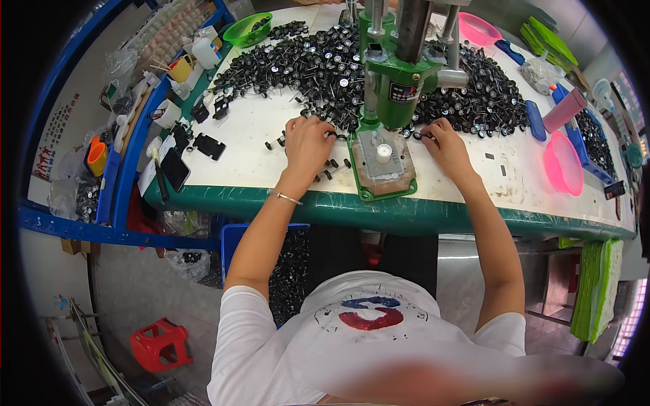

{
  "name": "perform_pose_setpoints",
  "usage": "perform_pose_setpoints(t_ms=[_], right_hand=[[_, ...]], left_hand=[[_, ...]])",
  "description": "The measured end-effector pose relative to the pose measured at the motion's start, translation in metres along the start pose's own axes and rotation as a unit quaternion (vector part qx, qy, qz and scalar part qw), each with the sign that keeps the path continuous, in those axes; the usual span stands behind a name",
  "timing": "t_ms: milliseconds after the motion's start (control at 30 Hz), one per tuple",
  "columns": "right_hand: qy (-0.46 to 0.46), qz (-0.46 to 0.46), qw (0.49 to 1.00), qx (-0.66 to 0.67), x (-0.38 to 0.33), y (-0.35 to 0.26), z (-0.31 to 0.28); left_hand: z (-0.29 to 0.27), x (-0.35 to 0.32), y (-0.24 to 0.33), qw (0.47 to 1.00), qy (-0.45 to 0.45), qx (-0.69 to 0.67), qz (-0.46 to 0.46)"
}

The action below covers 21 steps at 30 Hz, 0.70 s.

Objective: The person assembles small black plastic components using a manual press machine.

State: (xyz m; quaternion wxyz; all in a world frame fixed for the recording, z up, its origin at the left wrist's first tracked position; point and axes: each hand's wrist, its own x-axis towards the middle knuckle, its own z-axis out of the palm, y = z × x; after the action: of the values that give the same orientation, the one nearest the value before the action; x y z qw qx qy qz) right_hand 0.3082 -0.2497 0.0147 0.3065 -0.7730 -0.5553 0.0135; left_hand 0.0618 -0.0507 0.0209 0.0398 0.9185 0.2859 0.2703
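- Pinching, by the look of it, a small black part (pixel 332 134) just left of the press base: left hand (pixel 308 143), thumb and fingers closed on it.
- Right hand (pixel 445 143) on the other side of the base, fingers curled at the near edge of the heap, fingertips at black pieces. Can't tell if it has one gripped.
- Between the hands: green press (pixel 401 101), with a white round peg (pixel 384 153) upright on its metal plate (pixel 369 168). No hand on the plate; can't tell whether anything is seated there.
- Few loose parts (pixel 330 164) lie near the left hand, apart from the heap. Done or waiting, can't tell.
- Big heap of black wheel-headed parts (pixel 305 74) behind the press and out to both sides on the white surface (pixel 233 172).
- Progress, my read: mid-batch, plenty left if the heap is unworked stock. Blue bin (pixel 232 235) below the surface edge holds lots of black pieces, maybe finished output; not confirmable.
- Further out: green bowl (pixel 232 35) with more black pieces, pink basket (pixel 572 166) at right.
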Motion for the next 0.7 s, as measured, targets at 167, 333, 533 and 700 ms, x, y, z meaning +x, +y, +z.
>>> perform_pose_setpoints(t_ms=[167,333,533,700], right_hand=[[0.008,0.02,1.0,0.019,0.0,0.006,-0.004],[0.022,0.041,0.991,0.127,0.004,0.01,-0.005],[-0.01,0.015,0.922,0.388,0.003,-0.063,-0.006],[-0.063,0.077,0.925,0.367,-0.002,-0.08,0.009]], left_hand=[[0.004,0.004,-0.005,0.999,-0.001,-0.051,-0.004],[-0.015,0.011,-0.018,0.866,0.028,-0.458,-0.199],[-0.03,0.009,-0.002,0.655,-0.045,-0.72,-0.225],[-0.035,0.002,0.026,0.663,-0.089,-0.71,-0.219]])
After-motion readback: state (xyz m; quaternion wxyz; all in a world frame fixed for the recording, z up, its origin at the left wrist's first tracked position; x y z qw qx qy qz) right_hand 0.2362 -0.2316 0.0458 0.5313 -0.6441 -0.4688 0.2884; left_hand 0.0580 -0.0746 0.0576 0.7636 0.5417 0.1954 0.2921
